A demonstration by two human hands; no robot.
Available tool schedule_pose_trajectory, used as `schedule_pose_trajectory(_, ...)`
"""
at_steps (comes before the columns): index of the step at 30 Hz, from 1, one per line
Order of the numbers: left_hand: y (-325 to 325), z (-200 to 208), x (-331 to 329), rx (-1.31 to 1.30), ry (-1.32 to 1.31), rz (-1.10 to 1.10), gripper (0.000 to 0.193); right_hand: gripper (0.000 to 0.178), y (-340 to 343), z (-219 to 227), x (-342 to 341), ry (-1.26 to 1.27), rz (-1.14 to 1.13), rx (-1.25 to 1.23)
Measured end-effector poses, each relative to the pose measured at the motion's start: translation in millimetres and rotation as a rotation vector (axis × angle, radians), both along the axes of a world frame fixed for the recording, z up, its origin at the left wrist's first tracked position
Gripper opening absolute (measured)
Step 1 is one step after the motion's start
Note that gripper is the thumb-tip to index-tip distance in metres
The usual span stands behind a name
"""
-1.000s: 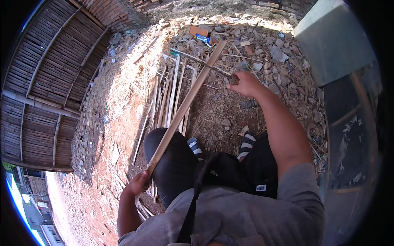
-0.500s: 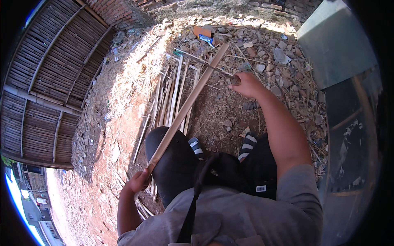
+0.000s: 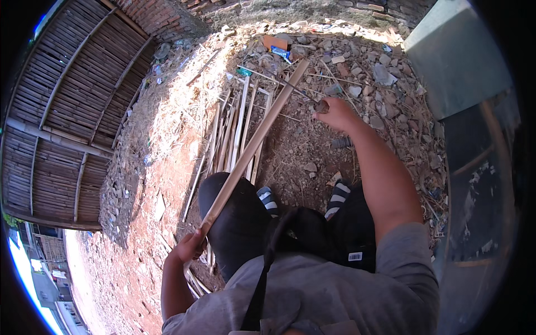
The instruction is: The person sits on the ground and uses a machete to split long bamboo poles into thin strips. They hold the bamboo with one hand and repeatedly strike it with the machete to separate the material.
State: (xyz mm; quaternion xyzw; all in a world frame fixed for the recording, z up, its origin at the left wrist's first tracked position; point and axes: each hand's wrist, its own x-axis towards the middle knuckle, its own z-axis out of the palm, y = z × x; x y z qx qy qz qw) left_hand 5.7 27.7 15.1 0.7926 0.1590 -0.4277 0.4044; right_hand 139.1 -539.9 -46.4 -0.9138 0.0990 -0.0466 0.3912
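Note:
A long split-bamboo strip (image 3: 248, 153) slants from my left side across my left knee, its far end raised over the rubble. Near its lower end my left hand (image 3: 190, 245) is closed around it. My right hand (image 3: 337, 115) grips the stubby handle of a long-bladed knife (image 3: 306, 96) near the strip's far end. The thin dark blade points up and left and crosses the strip; whether it touches the bamboo I cannot tell. Beyond my left knee, several cut strips (image 3: 228, 134) lie in a loose pile on the ground.
Stones and rubble (image 3: 379, 100) cover the ground ahead and to the right, below a brick wall (image 3: 251, 14). A bamboo-slat panel (image 3: 61, 84) rises on the left. Grey-green and dark panels (image 3: 463, 61) stand close on the right. My sandalled feet (image 3: 338, 196) are between my knees.
The knife's blade has turned, so less of its length shows beyond the strip. The strip's far end has shifted slightly left. My left hand keeps its hold.

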Motion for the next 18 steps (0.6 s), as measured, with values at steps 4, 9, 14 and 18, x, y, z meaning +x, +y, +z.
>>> schedule_pose_trajectory(4,-1,7,-1,0.049,0.006,-0.038,0.066,0.05,-8,11,-3,0.06,0.006,-0.013)
schedule_pose_trajectory(9,-8,-3,-15,0.165,-0.356,-0.08,0.056,0.049,10,36,-14,0.065,0.131,-0.043)
schedule_pose_trajectory(14,-25,-10,-32,0.476,-0.824,-0.201,0.044,0.048,39,50,-15,0.079,0.326,-0.09)
schedule_pose_trajectory(18,-45,-5,-41,0.565,-0.998,-0.331,0.043,0.046,66,59,-25,0.089,0.523,-0.164)
